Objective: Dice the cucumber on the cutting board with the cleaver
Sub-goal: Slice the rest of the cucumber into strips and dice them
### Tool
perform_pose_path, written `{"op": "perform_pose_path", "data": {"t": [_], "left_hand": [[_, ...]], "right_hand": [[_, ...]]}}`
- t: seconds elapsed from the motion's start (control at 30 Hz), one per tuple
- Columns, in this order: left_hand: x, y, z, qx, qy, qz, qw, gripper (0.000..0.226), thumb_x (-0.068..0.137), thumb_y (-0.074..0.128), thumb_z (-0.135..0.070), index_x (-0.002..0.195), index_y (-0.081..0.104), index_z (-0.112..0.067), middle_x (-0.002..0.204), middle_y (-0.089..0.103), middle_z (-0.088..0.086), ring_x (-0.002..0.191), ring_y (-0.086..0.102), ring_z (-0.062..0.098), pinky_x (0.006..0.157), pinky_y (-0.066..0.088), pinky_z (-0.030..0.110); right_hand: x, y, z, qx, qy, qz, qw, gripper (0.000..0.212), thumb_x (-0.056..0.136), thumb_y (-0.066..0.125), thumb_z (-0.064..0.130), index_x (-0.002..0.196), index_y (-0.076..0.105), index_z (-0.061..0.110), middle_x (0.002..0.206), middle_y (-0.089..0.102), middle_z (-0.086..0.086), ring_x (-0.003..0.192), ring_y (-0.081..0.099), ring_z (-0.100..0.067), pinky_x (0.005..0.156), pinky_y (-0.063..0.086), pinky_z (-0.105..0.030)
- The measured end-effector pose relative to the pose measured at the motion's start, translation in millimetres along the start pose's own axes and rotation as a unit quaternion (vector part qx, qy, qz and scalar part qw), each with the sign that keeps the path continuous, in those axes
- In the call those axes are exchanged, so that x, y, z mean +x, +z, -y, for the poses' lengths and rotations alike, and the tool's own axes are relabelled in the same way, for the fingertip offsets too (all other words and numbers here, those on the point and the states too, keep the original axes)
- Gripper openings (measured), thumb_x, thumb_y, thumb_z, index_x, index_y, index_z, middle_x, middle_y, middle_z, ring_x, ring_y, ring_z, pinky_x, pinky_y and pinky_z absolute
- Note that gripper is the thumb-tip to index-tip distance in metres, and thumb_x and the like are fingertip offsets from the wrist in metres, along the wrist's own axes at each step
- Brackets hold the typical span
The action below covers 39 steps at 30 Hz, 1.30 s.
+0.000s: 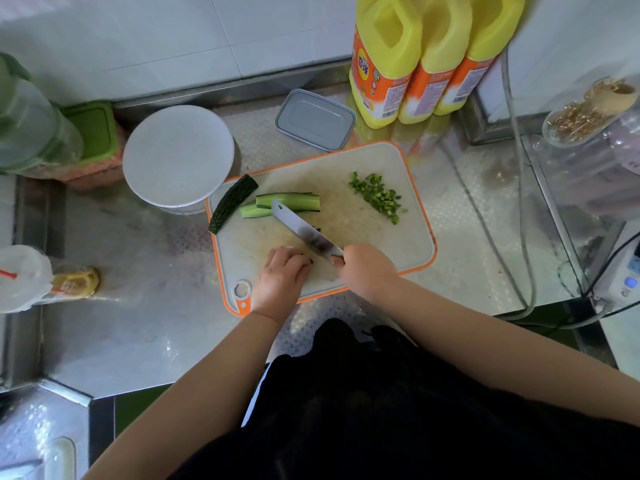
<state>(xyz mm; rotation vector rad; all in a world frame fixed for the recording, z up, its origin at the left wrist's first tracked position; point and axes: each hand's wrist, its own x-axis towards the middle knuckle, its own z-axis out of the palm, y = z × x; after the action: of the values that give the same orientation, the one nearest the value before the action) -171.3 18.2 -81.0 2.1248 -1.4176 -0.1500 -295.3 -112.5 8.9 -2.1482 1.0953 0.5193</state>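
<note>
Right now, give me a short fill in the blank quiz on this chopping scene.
1. The cleaver is held in the person's ____ hand.
2. The cutting board has an ____ rim.
3. The diced pile lies on the board's far ____ side.

Missing words: right; orange; right

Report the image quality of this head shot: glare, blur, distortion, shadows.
Head view: wide-angle bending curves the counter edges and the yellow bottles; glare patches sit on the steel counter near the bottles; the edge items, like the green-lidded containers at left, are smeared and soft; the cutting board, cleaver and both hands are fairly sharp; light is even, shadows faint.
</note>
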Motion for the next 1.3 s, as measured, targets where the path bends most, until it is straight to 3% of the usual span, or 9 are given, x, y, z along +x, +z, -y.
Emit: {"op": "perform_pose_path", "data": {"t": [0.1,0.3,0.53,0.63,0.8,1.0,1.17,1.3], "left_hand": [[-6,-2,-3,0.005,-0.008,0.008,1.000,0.027,0.088,0.052,-0.027,0.084,0.070,-0.006,0.094,0.062,0.008,0.093,0.047,0.023,0.068,0.049,0.035],[-5,-1,2,-0.008,-0.016,0.013,1.000,0.029,0.088,0.052,-0.027,0.080,0.069,-0.005,0.087,0.062,0.007,0.086,0.050,0.022,0.063,0.050,0.036],[-4,-1,6,-0.023,0.004,0.005,1.000,0.027,0.089,0.055,-0.026,0.081,0.071,-0.006,0.087,0.064,0.005,0.085,0.053,0.022,0.068,0.051,0.037],[-6,0,6,-0.010,0.006,0.006,1.000,0.026,0.090,0.055,-0.027,0.081,0.070,-0.007,0.088,0.064,0.005,0.084,0.054,0.023,0.062,0.052,0.038],[-8,0,3,0.024,0.003,0.006,1.000,0.025,0.090,0.054,-0.028,0.083,0.070,-0.010,0.091,0.063,0.003,0.087,0.052,0.022,0.055,0.052,0.038],[-15,-8,-2,0.027,0.001,0.007,1.000,0.022,0.090,0.052,-0.025,0.086,0.067,-0.009,0.095,0.060,0.006,0.092,0.051,0.026,0.060,0.050,0.036],[-15,-11,-2,0.031,-0.003,0.019,0.999,0.026,0.087,0.048,-0.026,0.080,0.065,-0.008,0.087,0.057,0.007,0.088,0.046,0.023,0.055,0.049,0.036],[-14,-9,1,0.029,0.001,0.014,0.999,0.029,0.088,0.049,-0.027,0.077,0.066,-0.007,0.083,0.059,0.006,0.086,0.046,0.020,0.055,0.049,0.034]], "right_hand": [[-6,3,5,-0.040,-0.033,-0.025,0.998,0.029,0.100,0.041,0.030,0.094,0.058,0.007,0.069,0.047,-0.002,0.073,0.051,-0.028,0.061,0.039,-0.032],[-12,12,8,-0.066,-0.056,-0.022,0.996,0.019,0.098,0.043,0.022,0.093,0.057,0.009,0.080,0.056,-0.007,0.076,0.056,-0.029,0.061,0.038,-0.033],[-8,22,15,-0.109,-0.026,0.002,0.994,0.015,0.094,0.047,0.006,0.093,0.061,0.009,0.072,0.050,-0.002,0.069,0.051,-0.025,0.060,0.040,-0.030],[-6,24,13,-0.085,-0.021,0.005,0.996,0.015,0.097,0.045,0.013,0.095,0.060,0.010,0.081,0.058,-0.005,0.076,0.056,-0.026,0.062,0.039,-0.030],[0,12,4,-0.013,-0.007,0.026,1.000,0.033,0.099,0.044,0.032,0.105,0.059,0.003,0.104,0.062,-0.017,0.100,0.059,-0.035,0.075,0.042,-0.035],[-9,11,9,-0.029,-0.035,-0.015,0.999,0.036,0.101,0.038,0.035,0.101,0.057,0.004,0.083,0.055,-0.011,0.079,0.056,-0.031,0.064,0.038,-0.032],[-20,13,16,-0.058,-0.074,-0.010,0.996,0.027,0.101,0.037,0.029,0.100,0.054,0.007,0.088,0.058,-0.010,0.081,0.056,-0.031,0.062,0.036,-0.034],[-23,17,19,-0.072,-0.068,-0.013,0.995,0.017,0.099,0.041,0.019,0.096,0.054,0.009,0.075,0.046,-0.002,0.074,0.048,-0.027,0.062,0.034,-0.032]]}}
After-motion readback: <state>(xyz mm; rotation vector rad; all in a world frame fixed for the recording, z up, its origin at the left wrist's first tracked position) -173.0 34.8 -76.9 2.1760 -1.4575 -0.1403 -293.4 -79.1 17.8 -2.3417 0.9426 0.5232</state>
